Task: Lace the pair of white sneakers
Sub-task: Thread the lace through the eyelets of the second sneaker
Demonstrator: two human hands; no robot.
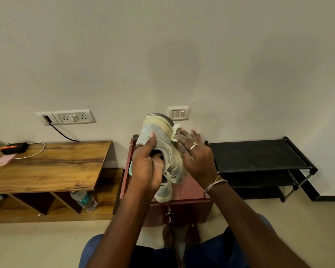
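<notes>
A cabinet [190,192] stands in the middle against the wall, with the person's feet [168,236] on the floor just before it. Above the cabinet a sneaker [162,144] sits between the hands. The left hand [147,167] grips it from the left, fingers inside the opening. The right hand [193,157] lies against its right side, with the lace [176,132] at its fingertips (whether they pinch it is unclear).

Left of the cabinet runs a low surface [56,167]. A box [15,147] and a mask [4,160] lie near its far left end, and a bottle [84,200] sits in a compartment beneath. Right of the cabinet stands a rack [259,157]. On the wall, one socket plate [74,117] is above the surface and a smaller plate [178,113] is behind the sneaker.
</notes>
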